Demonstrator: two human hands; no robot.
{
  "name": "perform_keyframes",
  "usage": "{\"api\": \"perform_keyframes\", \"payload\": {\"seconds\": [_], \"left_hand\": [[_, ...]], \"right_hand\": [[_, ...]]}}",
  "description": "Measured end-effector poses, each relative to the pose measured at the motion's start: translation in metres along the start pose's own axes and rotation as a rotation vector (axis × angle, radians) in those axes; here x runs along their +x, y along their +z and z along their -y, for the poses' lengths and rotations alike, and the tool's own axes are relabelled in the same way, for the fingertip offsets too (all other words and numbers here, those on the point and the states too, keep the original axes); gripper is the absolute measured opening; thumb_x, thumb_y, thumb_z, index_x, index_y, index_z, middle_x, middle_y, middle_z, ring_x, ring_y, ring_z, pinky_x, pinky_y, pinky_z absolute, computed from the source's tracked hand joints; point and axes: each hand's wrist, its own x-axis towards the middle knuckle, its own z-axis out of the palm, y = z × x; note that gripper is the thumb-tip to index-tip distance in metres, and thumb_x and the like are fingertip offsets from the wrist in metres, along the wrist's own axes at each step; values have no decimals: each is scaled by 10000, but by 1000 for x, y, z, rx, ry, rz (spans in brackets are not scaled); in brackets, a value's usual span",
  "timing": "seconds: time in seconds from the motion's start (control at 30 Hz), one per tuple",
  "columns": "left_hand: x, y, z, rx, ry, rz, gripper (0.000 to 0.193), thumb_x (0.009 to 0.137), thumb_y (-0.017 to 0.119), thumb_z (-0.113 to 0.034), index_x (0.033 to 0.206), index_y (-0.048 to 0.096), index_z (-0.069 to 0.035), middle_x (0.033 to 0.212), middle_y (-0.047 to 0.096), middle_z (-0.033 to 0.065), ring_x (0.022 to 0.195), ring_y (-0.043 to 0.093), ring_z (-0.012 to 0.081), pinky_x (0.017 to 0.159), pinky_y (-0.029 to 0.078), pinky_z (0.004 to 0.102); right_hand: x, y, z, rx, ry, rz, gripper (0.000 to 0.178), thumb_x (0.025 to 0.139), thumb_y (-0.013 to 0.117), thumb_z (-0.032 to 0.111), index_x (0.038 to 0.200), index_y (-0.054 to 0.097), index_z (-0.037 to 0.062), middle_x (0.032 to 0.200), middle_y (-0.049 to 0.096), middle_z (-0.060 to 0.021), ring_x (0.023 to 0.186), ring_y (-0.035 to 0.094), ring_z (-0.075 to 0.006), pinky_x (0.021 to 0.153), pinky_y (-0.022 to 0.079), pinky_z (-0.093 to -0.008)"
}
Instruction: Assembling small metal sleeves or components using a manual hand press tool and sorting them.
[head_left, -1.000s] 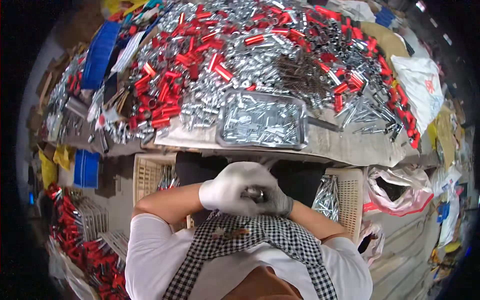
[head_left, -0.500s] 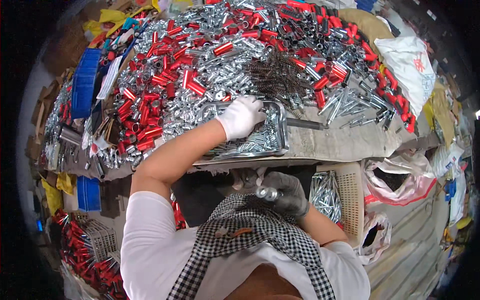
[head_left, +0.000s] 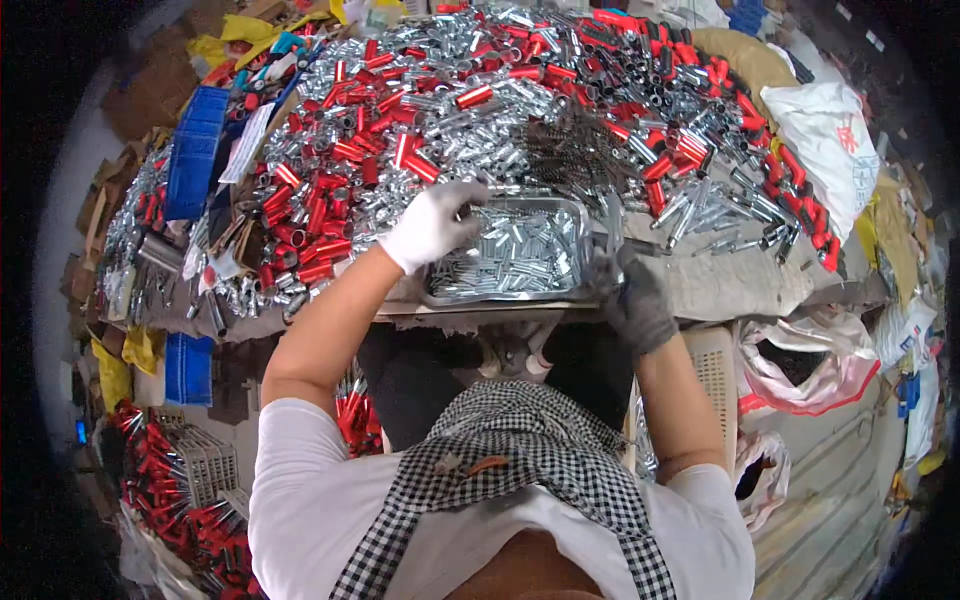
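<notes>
My left hand (head_left: 435,230), in a white glove with greyed fingertips, is over the left rim of a shallow metal tray (head_left: 508,297). Its fingers are curled together, and whatever they may pinch is too small to make out. Many small silvery pins (head_left: 520,250) fill the tray. At the tray's right end is my right hand (head_left: 642,308), in a dark grey glove and smeared by motion. Its fingers are closed around a blurred silvery metal tube (head_left: 613,218), which points away from me.
A large heap of red and silver tubes (head_left: 420,165) covers the table behind the tray, with dark springs (head_left: 575,155) in it. Longer metal rods (head_left: 690,215) lie to the right. A cream plastic basket (head_left: 712,365) and a white-pink sack (head_left: 810,350) stand below the table edge.
My right hand has risen from my lap to the tray's right end with the metal tube. My left hand has moved from over the pins to the tray's left rim.
</notes>
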Motion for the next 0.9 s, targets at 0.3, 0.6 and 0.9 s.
{"api": "perform_keyframes", "payload": {"seconds": [0.3, 0.6, 0.9], "left_hand": [[-47, -44, -62, -222, -99, 129, 389, 745, 757, -134, 1103, 658, -17, 1084, 669, 158, 1033, 635, 294, 926, 486, 400], [-41, -27, -73, -256, 77, 237, 381, 725, 797, -134, 1071, 678, -26, 1005, 676, 138, 926, 659, 278, 827, 530, 393], [-33, 12, -88, -24, 265, 233, 357, 730, 774, -242, 1014, 693, -41, 853, 659, 120, 763, 647, 303, 705, 527, 396]], "right_hand": [[-27, 18, 25, -561, -221, 297, 343, 843, 636, 165, 1117, 650, -40, 952, 681, -81, 874, 628, -148, 813, 513, -310], [-10, 5, 10, -588, -287, 471, 402, 810, 689, 188, 1170, 632, 18, 910, 700, -137, 848, 685, -221, 777, 536, -345], [-6, 20, -5, -803, -420, 433, 722, 691, 877, 219, 1290, 527, 22, 1020, 693, -151, 911, 692, -215, 799, 554, -336]]}}
